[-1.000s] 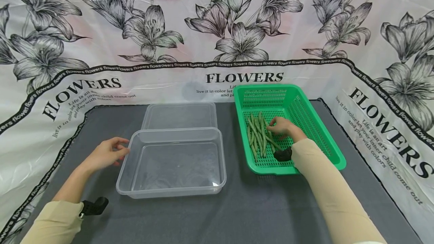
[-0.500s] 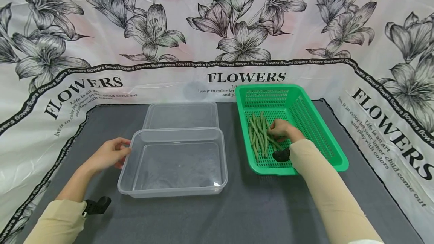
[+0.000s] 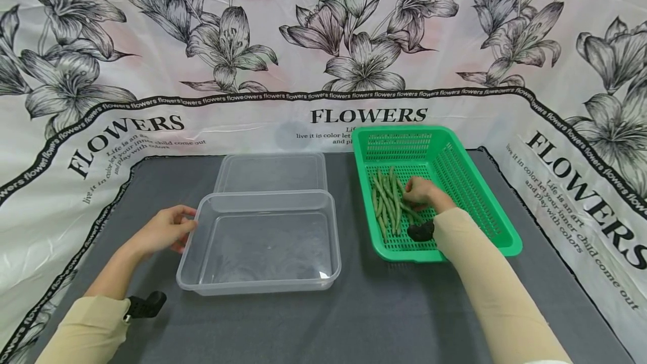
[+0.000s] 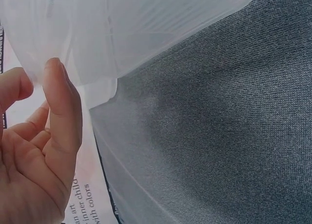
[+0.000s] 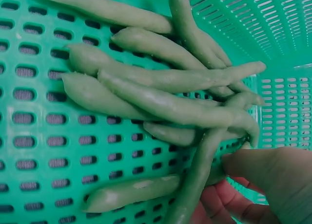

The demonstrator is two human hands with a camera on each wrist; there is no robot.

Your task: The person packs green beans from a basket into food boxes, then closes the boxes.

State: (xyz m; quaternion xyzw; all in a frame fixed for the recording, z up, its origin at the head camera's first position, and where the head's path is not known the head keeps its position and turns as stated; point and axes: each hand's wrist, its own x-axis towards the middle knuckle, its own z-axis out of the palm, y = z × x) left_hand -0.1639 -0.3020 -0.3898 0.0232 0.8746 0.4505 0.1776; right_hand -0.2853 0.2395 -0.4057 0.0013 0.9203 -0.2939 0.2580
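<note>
My right hand [image 3: 423,193] is inside the green basket [image 3: 492,229], at the right edge of a small heap of green beans [image 3: 385,201]. In the right wrist view, thumb and fingers pinch a green bean [image 5: 216,175] at the heap's edge; another bean [image 5: 195,177] crosses in front of it. My left hand [image 3: 163,230] is at the left side of a clear plastic container [image 3: 263,284], fingertips touching its rim. In the left wrist view, a gap shows between thumb [image 4: 58,95] and index finger, beside the translucent wall [image 4: 141,29].
A flat clear lid [image 3: 273,173] lies behind the container. Dark grey cloth [image 3: 283,324] covers the table. A white flower-printed sheet [image 3: 253,122] stands along the back and both sides. The basket's raised walls surround the beans.
My right hand's fingers have closed in on a bean at the heap's right edge. My left hand has come slightly closer to the container's rim. The view has shifted slightly.
</note>
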